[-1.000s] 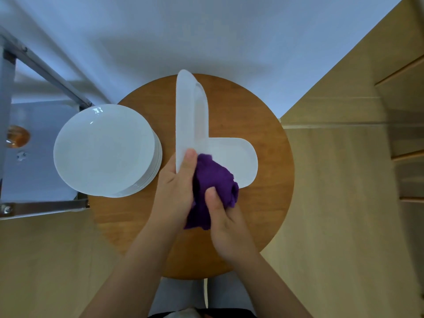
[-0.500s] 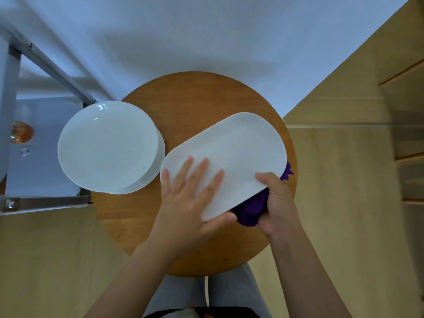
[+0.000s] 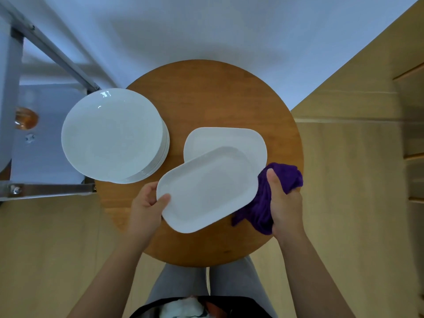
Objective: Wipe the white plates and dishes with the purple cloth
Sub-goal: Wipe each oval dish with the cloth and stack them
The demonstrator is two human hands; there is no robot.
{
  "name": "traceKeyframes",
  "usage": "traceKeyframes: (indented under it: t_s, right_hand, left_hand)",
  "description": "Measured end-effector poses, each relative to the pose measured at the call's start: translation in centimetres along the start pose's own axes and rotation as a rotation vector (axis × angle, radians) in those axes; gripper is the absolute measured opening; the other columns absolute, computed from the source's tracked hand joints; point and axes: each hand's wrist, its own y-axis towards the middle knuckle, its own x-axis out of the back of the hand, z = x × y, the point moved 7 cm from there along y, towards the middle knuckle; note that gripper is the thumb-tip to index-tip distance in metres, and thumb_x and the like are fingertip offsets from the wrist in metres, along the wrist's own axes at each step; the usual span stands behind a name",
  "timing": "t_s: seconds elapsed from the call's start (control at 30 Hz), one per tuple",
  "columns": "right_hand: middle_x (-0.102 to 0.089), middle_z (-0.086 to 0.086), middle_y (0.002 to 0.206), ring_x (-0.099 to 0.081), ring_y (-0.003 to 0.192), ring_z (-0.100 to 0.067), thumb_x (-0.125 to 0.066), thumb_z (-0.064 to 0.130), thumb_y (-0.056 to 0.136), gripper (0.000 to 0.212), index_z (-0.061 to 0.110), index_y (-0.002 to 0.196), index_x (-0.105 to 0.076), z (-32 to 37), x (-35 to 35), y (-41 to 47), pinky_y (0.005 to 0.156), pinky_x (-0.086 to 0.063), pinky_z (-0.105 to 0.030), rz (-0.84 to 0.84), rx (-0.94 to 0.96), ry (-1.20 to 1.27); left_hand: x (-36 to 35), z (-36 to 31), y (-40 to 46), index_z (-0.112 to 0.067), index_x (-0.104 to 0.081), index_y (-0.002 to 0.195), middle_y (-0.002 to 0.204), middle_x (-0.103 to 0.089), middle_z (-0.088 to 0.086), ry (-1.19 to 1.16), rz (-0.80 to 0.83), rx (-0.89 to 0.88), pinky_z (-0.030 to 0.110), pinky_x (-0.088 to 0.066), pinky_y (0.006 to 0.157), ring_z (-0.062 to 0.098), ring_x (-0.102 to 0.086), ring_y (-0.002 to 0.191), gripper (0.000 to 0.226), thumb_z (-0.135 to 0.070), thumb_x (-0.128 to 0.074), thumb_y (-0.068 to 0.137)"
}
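White oblong dish [image 3: 207,191] held between left hand [image 3: 146,204] and cloth-gripping right hand [image 3: 283,203].

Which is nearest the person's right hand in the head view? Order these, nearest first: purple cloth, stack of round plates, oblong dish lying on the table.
1. purple cloth, gripped in the right hand.
2. oblong dish, on the table just beyond.
3. stack of round plates, at the table's far left edge.

I note open tabletop [image 3: 206,97] at twelve o'clock; stacked round plates [image 3: 112,136] block nine, two oblong dishes [image 3: 229,138] occupy centre to three.
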Motion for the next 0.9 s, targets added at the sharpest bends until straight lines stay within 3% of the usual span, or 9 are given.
traceKeyframes:
  t_s: [0.17,0.3,0.43,0.53,0.67,0.7,0.77,0.83,0.9]
  right_hand:
    - [-0.064,0.013,0.064,-0.064,0.064,-0.011,-0.065,0.035,0.086,0.017,0.033,0.078,-0.051,1.2,-0.4,0.6,0.059,-0.055,-0.028,0.009,0.166,-0.128]
    - [-0.061,0.012,0.066,-0.061,0.061,-0.008,-0.065,0.034,0.086,0.012,0.030,0.081,-0.055,1.0,-1.6,1.1,0.060,-0.052,-0.026,0.091,0.151,-0.169]
    - [-0.060,0.007,0.073,-0.060,0.060,-0.006,-0.064,0.035,0.087,0.013,0.024,0.091,-0.056,0.6,-2.5,1.3,0.050,-0.049,-0.014,0.134,0.150,-0.213]
    - [-0.059,0.006,0.074,-0.060,0.059,-0.006,-0.063,0.033,0.088,0.017,0.020,0.095,-0.056,0.6,-2.8,1.2,0.044,-0.044,-0.009,0.141,0.145,-0.223]
    - [-0.057,0.007,0.070,-0.061,0.052,0.002,-0.063,0.030,0.089,0.013,0.028,0.082,-0.051,0.7,-3.2,1.1,0.040,-0.041,-0.008,0.139,0.155,-0.194]
    - [-0.058,0.008,0.071,-0.062,0.054,-0.002,-0.062,0.032,0.089,0.014,0.030,0.082,-0.050,0.7,-3.2,1.0,0.042,-0.042,-0.008,0.138,0.164,-0.199]
    - [-0.059,0.010,0.073,-0.062,0.058,-0.006,-0.061,0.036,0.089,0.012,0.032,0.084,-0.050,0.8,-3.4,1.0,0.045,-0.046,-0.010,0.149,0.173,-0.198]
    - [-0.061,0.011,0.071,-0.064,0.060,-0.005,-0.057,0.038,0.090,0.008,0.032,0.088,-0.052,0.8,-3.6,0.9,0.045,-0.047,-0.013,0.169,0.155,-0.155]
    - [-0.062,0.011,0.073,-0.064,0.059,0.001,-0.053,0.038,0.093,0.014,0.025,0.098,-0.055,0.9,-3.8,0.8,0.043,-0.046,-0.013,0.178,0.138,-0.103]
  left_hand:
    - [-0.2,1.6,1.7,-0.031,-0.058,0.106,0.098,-0.063,-0.015,0.272,0.120,-0.083,0.019,-0.048,0.064,0.007,-0.061,0.092,0.025,-0.010,-0.052,0.095]
    - [-1.8,3.7,2.9,-0.031,-0.060,0.109,0.098,-0.065,-0.012,0.504,0.198,-0.105,0.021,-0.046,0.067,0.007,-0.060,0.089,0.026,-0.012,-0.049,0.096]
    - [-2.1,6.2,4.4,-0.013,-0.060,0.122,0.114,-0.065,0.009,0.698,0.086,-0.032,0.032,-0.045,0.084,0.022,-0.058,0.096,0.029,-0.013,-0.047,0.097]
    - [-2.2,7.1,4.9,-0.010,-0.056,0.126,0.123,-0.060,0.011,0.847,0.026,-0.041,0.035,-0.046,0.090,0.028,-0.058,0.105,0.031,-0.018,-0.046,0.098]
    - [-2.6,6.1,4.9,-0.013,-0.049,0.129,0.129,-0.051,0.009,1.029,-0.060,-0.055,0.039,-0.047,0.089,0.029,-0.053,0.111,0.036,-0.018,-0.049,0.094]
    - [-2.7,5.2,4.9,-0.013,-0.049,0.130,0.130,-0.049,0.009,1.005,-0.117,-0.087,0.039,-0.045,0.091,0.029,-0.050,0.114,0.038,-0.016,-0.050,0.092]
    - [-2.6,2.9,5.3,-0.013,-0.052,0.126,0.124,-0.054,0.004,0.724,-0.204,-0.104,0.032,-0.043,0.089,0.027,-0.050,0.115,0.034,-0.018,-0.051,0.092]
    - [-2.9,1.1,6.3,-0.021,-0.056,0.107,0.097,-0.060,-0.013,0.401,-0.248,-0.065,0.021,-0.041,0.076,0.019,-0.057,0.100,0.017,-0.030,-0.049,0.094]
    - [-3.7,-0.8,7.5,-0.023,-0.053,0.093,0.080,-0.054,-0.016,0.406,-0.238,-0.077,0.023,-0.037,0.067,0.009,-0.054,0.080,0.024,-0.047,-0.050,0.092]
